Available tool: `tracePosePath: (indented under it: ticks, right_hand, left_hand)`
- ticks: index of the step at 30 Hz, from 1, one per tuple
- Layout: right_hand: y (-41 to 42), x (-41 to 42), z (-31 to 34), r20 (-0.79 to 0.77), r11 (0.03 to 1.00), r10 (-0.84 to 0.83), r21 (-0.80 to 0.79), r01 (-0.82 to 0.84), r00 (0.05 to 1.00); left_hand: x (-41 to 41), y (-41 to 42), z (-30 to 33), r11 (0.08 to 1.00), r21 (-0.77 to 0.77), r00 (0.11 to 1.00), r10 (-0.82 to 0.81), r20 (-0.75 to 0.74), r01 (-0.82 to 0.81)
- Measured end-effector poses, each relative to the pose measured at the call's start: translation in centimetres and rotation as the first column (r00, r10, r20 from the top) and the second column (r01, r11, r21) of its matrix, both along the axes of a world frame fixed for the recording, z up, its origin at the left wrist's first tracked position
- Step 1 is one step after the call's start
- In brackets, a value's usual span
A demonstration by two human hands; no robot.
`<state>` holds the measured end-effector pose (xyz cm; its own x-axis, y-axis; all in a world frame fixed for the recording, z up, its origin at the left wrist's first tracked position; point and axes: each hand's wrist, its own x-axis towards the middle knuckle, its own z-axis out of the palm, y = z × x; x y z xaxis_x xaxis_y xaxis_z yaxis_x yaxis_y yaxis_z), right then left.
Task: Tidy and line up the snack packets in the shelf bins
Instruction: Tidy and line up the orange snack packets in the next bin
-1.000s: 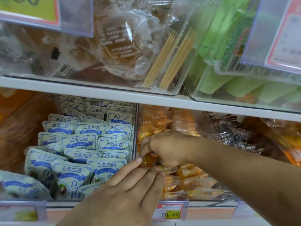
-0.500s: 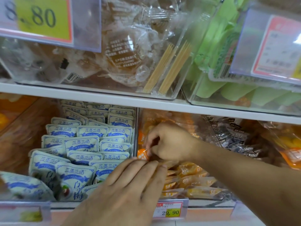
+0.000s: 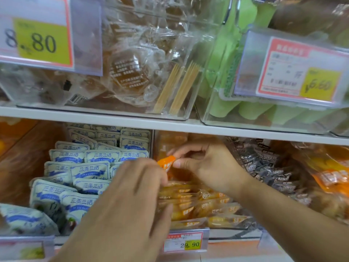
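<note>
Both hands work the middle bin of orange snack packets (image 3: 198, 203): the right hand (image 3: 209, 165) pinches one small orange packet (image 3: 167, 162) above the pile, the left hand's (image 3: 132, 201) grip is hidden, and next comes slotting it straight.

My right hand (image 3: 205, 167) pinched the orange packet (image 3: 167, 161) between thumb and forefinger, my left hand (image 3: 124, 207) just below-left of it, fingers curled toward it
</note>
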<state>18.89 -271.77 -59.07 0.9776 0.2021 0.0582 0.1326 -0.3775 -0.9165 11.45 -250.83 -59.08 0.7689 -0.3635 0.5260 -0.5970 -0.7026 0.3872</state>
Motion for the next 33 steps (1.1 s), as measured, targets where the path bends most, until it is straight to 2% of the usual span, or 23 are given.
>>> tracePosePath:
  ticks: [4, 6, 8, 10, 11, 13, 16, 18, 22, 24, 26, 28, 31, 33]
  right_hand:
    - [0.6, -2.8, 0.7, 0.176, 0.997, -0.052, 0.06, 0.042, 0.983]
    - [0.7, -4.0, 0.7, 0.277, 0.994, -0.104, 0.007, 0.106, 0.955]
    - [0.3, -5.0, 0.4, 0.339, 0.971, -0.163, -0.109, 0.211, 0.926]
    - [-0.4, -5.7, 0.1, 0.381, 0.928, -0.203, -0.22, 0.302, 0.902]
    - [-0.8, -6.0, 0.1, 0.373, 0.915, -0.236, -0.225, 0.334, 0.898]
    - [-1.2, -6.5, 0.6, 0.252, 0.934, -0.303, -0.114, 0.339, 0.919]
    - [-1.5, -7.0, 1.6, 0.146, 0.966, -0.257, 0.051, 0.252, 0.955]
    - [-1.8, -7.2, 1.9, 0.163, 0.962, -0.271, 0.083, 0.261, 0.949]
    - [-2.9, -6.8, 1.4, 0.418, 0.891, -0.374, -0.085, 0.446, 0.828]
    - [-3.1, -6.5, 1.2, 0.511, 0.86, -0.34, -0.172, 0.481, 0.79]
    - [-3.0, -6.1, 0.9, 0.551, 0.843, -0.269, -0.261, 0.47, 0.79]
    - [-3.1, -5.6, 0.8, 0.509, 0.831, -0.199, -0.366, 0.419, 0.838]
    - [-2.6, -4.4, 0.7, 0.361, 0.772, -0.059, -0.574, 0.272, 0.931]
    - [-1.7, -4.0, 1.0, 0.273, 0.765, 0.001, -0.619, 0.175, 0.962]
  left_hand:
    - [1.2, 0.1, 2.0, 0.972, -0.087, 0.947, 0.19, -0.259, -0.219]
    - [1.4, -0.1, 2.1, 0.983, -0.071, 0.95, 0.144, -0.278, -0.169]
    - [1.2, 0.0, 2.2, 0.991, -0.031, 0.955, 0.116, -0.272, -0.129]
    - [0.7, 0.0, 2.2, 0.983, -0.118, 0.946, 0.101, -0.309, -0.143]
    - [0.5, -0.1, 2.2, 0.97, -0.192, 0.937, 0.079, -0.34, -0.151]
    - [0.4, -0.1, 2.4, 0.938, -0.308, 0.921, 0.029, -0.388, -0.159]
    - [0.5, 0.0, 2.8, 0.886, -0.437, 0.865, -0.091, -0.494, -0.157]
    - [0.8, 0.1, 2.5, 0.917, -0.376, 0.874, -0.071, -0.481, -0.133]
    - [1.8, 0.9, 1.4, 0.982, -0.098, 0.904, 0.106, -0.413, -0.16]
    - [1.9, 1.2, 1.0, 0.994, -0.031, 0.921, 0.083, -0.381, -0.102]
    - [2.1, 1.3, 0.8, 0.999, 0.015, 0.929, 0.045, -0.368, -0.043]
    - [2.3, 1.2, 0.6, 0.998, 0.055, 0.932, 0.036, -0.362, -0.018]
    - [2.6, 1.3, 0.4, 0.999, 0.054, 0.932, 0.023, -0.362, -0.004]
    - [2.8, 1.4, 0.3, 0.999, 0.049, 0.931, 0.011, -0.365, 0.007]
